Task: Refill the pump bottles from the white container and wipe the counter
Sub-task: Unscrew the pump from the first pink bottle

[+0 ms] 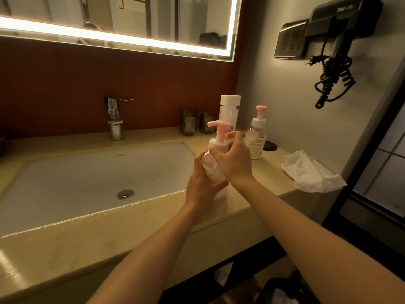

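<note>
We are in a bathroom, likely a hotel's: an undermount sink (pixel 87 172) with chrome faucet (pixel 115 119) set in a beige stone counter (pixel 109 229), a backlit mirror (pixel 131 20) at the far wall, and a wall-mounted hairdryer (pixel 341 29) at right.

Two pump bottles: one (pixel 213 163) held near the tabletop's front edge, one (pixel 256 137) toward its back right. One white container (pixel 229 111), two dark cups (pixel 189 122) (pixel 206 122), one crumpled wipe (pixel 311 172), one faucet (pixel 115 118).
</note>
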A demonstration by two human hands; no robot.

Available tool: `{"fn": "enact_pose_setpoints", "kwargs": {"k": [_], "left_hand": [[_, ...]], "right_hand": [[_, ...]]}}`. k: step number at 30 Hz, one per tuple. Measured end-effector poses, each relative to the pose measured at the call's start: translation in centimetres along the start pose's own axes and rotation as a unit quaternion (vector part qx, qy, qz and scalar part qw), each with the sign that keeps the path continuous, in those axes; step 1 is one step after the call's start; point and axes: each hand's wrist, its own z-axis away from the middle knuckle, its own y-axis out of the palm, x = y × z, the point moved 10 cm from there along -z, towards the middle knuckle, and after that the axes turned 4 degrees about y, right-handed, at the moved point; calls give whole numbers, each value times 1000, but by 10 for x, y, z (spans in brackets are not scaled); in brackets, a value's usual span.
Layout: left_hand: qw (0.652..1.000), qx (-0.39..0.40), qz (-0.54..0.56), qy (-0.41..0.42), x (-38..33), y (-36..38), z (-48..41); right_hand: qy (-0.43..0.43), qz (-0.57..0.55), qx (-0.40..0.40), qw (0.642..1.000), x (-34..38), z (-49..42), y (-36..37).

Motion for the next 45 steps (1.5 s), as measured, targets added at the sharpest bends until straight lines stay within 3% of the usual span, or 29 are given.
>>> {"fn": "enact_pose_setpoints", "kwargs": {"k": [5, 11, 20, 26, 36, 41, 45], "left_hand": [[1000, -2, -2, 3, 0, -1, 0], [1000, 0, -7, -3, 0, 0, 1], [1000, -2, 1, 2, -4, -2, 1], [1000, 3, -13, -8, -1, 0, 1], [1000, 6, 6, -17, 3, 0, 1], [1000, 1, 1, -10, 2, -1, 0], [1000, 7, 9, -17, 3, 0, 0]], "right_hand": [[12, -45, 33, 998, 1, 5, 7], [-5, 40, -18, 999, 7, -6, -3], [9, -74, 71, 995, 4, 1, 11], [-9, 26, -17, 999, 7, -3, -6], [7, -89, 115, 989, 7, 0, 13], [-20, -8, 31, 999, 12, -6, 2], [-5, -45, 59, 997, 9, -5, 9]]}}
